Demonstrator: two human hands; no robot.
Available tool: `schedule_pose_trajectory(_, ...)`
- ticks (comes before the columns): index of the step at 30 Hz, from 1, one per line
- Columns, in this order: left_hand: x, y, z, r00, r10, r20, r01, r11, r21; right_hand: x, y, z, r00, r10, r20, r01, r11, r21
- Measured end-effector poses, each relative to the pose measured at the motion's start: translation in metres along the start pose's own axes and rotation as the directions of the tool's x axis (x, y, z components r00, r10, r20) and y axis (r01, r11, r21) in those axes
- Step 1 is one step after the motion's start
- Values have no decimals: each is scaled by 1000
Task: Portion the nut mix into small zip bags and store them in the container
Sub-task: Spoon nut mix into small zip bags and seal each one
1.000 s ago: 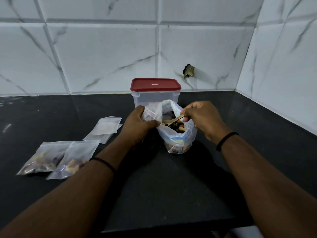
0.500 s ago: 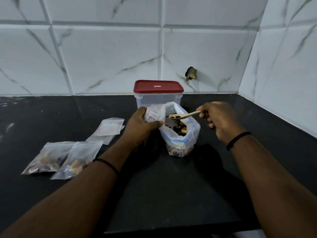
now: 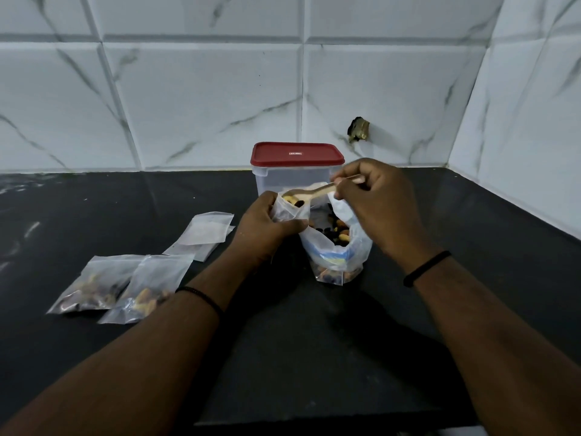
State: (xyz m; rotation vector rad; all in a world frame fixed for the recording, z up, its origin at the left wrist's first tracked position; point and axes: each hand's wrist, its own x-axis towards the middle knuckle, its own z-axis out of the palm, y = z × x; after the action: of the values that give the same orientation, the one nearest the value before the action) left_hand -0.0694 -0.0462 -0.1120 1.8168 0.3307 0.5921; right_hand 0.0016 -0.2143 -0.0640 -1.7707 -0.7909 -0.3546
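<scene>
Fingers (image 3: 284, 226) over small bag's (image 3: 289, 212) lower half

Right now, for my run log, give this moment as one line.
left hand: holds small bag open | right hand: spoon over bag | container: lidded
</scene>
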Motion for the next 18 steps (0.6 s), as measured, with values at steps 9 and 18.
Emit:
schedule_pose_trajectory(9,-2,1,-1,999,20,-34,-23,997,-80,-3,1,-5,820,-558,124,571,786,-238)
schedule_pose_trajectory(18,-3,2,-1,999,25,-27,-26,998,-58,7,21,-15,983,-54,-175,-3,950,-314)
